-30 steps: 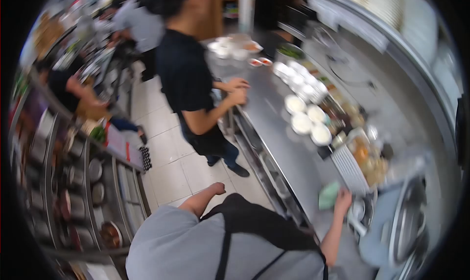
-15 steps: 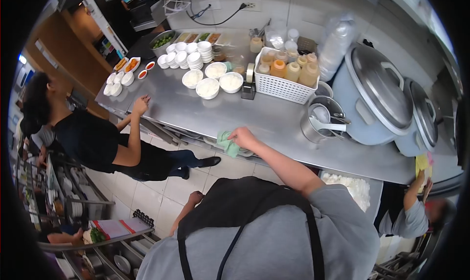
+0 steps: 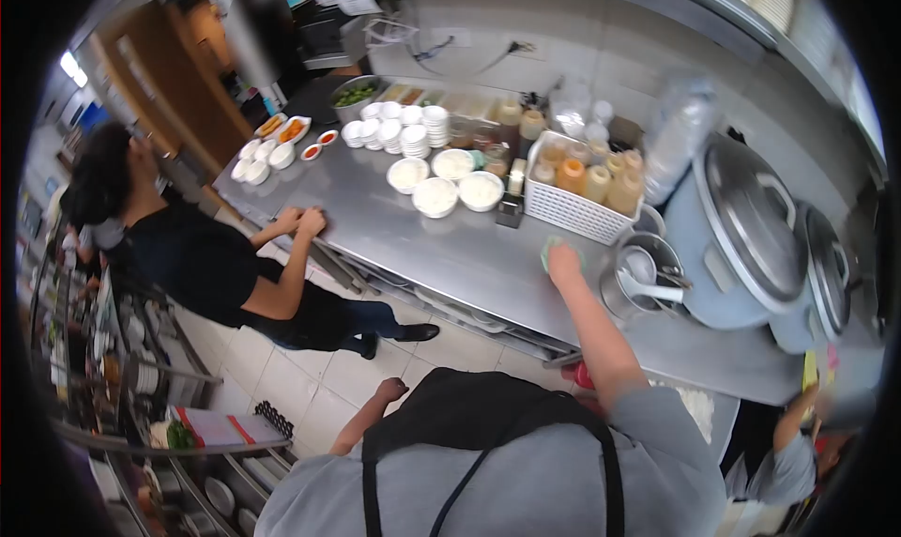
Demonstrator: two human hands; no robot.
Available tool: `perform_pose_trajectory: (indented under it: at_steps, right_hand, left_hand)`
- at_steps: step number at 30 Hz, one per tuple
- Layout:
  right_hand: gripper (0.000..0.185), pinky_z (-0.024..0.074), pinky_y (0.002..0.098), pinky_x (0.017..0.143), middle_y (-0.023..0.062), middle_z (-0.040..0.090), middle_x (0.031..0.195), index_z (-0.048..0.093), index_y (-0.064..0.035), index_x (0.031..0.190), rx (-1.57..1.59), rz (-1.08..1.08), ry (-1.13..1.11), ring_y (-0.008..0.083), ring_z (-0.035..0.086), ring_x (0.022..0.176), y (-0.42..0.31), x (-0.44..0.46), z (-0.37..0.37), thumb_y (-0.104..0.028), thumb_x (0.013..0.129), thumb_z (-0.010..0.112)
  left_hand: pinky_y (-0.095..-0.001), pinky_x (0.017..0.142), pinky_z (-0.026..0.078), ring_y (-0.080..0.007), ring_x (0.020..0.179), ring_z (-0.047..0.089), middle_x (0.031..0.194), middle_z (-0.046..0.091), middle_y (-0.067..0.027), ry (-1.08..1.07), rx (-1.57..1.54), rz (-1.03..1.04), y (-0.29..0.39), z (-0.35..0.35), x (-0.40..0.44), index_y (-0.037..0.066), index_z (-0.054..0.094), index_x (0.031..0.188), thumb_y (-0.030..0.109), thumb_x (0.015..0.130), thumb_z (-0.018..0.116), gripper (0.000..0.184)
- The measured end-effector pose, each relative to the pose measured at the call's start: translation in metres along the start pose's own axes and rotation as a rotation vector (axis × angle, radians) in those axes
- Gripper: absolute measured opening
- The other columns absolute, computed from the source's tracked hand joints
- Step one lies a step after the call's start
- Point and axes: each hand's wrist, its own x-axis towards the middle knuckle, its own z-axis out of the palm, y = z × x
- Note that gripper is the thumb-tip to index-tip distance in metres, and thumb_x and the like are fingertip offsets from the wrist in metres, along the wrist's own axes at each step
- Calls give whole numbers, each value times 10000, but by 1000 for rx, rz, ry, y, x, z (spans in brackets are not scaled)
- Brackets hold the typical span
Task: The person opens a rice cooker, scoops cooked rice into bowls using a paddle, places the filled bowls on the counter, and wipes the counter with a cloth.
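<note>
My right hand (image 3: pixel 565 265) presses a light green cloth (image 3: pixel 548 252) onto the steel counter (image 3: pixel 469 269), in front of a white basket (image 3: pixel 577 213) of sauce bottles. Part of the cloth shows beside the fingers. To the right of that hand stands a metal pot (image 3: pixel 642 279) with ladles in it. My left hand (image 3: pixel 391 388) hangs low over the floor at my left side, its fingers curled in, with nothing visible in them. Four bowls of rice (image 3: pixel 436 197) sit on the counter left of the basket.
A person in black (image 3: pixel 197 246) stands at the counter's left, hands on its edge. Stacked white bowls (image 3: pixel 414 142), red sauce dishes (image 3: pixel 327 137) and a bowl of greens (image 3: pixel 355 96) lie behind. Large lidded cookers (image 3: pixel 746 237) stand right; another person (image 3: pixel 788 467) is at lower right.
My right hand has carried the cloth from the counter's front edge onto its top, near the basket. The view has shifted. The person in black now has both hands together at the edge.
</note>
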Motion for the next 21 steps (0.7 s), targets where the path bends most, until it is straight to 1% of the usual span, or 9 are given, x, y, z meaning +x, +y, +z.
perform_pose_trajectory:
  at_steps: [2, 3, 5, 9, 11, 13, 15, 17, 21]
  right_hand:
    - [268, 455, 433, 690, 231, 564, 886, 546, 12, 915, 199, 11, 88, 325, 571, 809, -21, -50, -15, -176, 822, 379]
    - [247, 460, 427, 683, 222, 554, 893, 530, 3, 951, 28, -111, 3, 326, 572, 767, -21, -67, -2, -142, 808, 391]
    - [250, 463, 430, 662, 177, 521, 925, 536, -16, 964, -71, -288, 101, 332, 567, 710, -29, -118, 1, -75, 738, 447]
    - [182, 461, 389, 681, 171, 563, 834, 624, -65, 831, 166, -374, -156, 315, 579, 757, -31, -162, -27, -57, 674, 531]
    - [176, 455, 362, 714, 166, 602, 833, 647, -85, 825, 671, -232, -473, 290, 582, 794, -19, -152, -44, -75, 671, 563]
    - [209, 456, 365, 732, 172, 606, 851, 648, -96, 867, 490, -179, -139, 296, 575, 835, -12, -129, -71, -92, 665, 592]
    - [203, 458, 379, 732, 181, 603, 836, 647, -90, 865, 330, -72, 22, 302, 572, 839, -1, -89, -91, -84, 679, 566]
    - [188, 460, 397, 727, 187, 598, 862, 639, -71, 859, 122, -3, 38, 313, 572, 847, 12, -47, -86, -93, 702, 537]
    - [160, 471, 408, 676, 203, 580, 870, 624, -50, 804, -113, -3, 53, 326, 582, 791, 51, 14, -8, -104, 736, 490]
  left_hand:
    - [-388, 752, 447, -309, 854, 563, 889, 604, -150, 6, 47, 15, -4, 3, 9, 66, 629, 816, 384, 694, 557, 347]
    - [-390, 750, 447, -309, 856, 561, 901, 601, -152, -6, 117, 52, -4, 4, 13, 62, 628, 820, 382, 697, 550, 352]
    - [-385, 767, 443, -306, 884, 555, 935, 593, -151, -46, 109, 14, -1, 5, 19, 58, 620, 853, 374, 712, 542, 355]
    - [-379, 801, 435, -300, 927, 544, 963, 589, -141, -39, -2, -77, 4, 13, 17, 50, 602, 909, 368, 729, 537, 371]
    - [-381, 807, 432, -299, 933, 541, 977, 585, -140, -52, 50, -41, 2, 16, 25, 52, 603, 914, 368, 725, 542, 373]
    - [-381, 809, 431, -299, 937, 539, 983, 583, -139, -69, 105, -32, -6, 21, 34, 52, 601, 922, 370, 726, 542, 379]
    - [-381, 811, 430, -299, 941, 537, 988, 582, -138, -92, 171, -18, -8, 20, 34, 52, 599, 931, 372, 726, 541, 384]
    - [-382, 812, 430, -299, 945, 536, 996, 578, -139, -115, 158, -76, -6, 15, 30, 52, 601, 931, 374, 729, 540, 384]
    - [-382, 814, 430, -299, 947, 535, 991, 580, -142, -81, 137, -88, -12, 19, 30, 55, 608, 918, 373, 728, 543, 376]
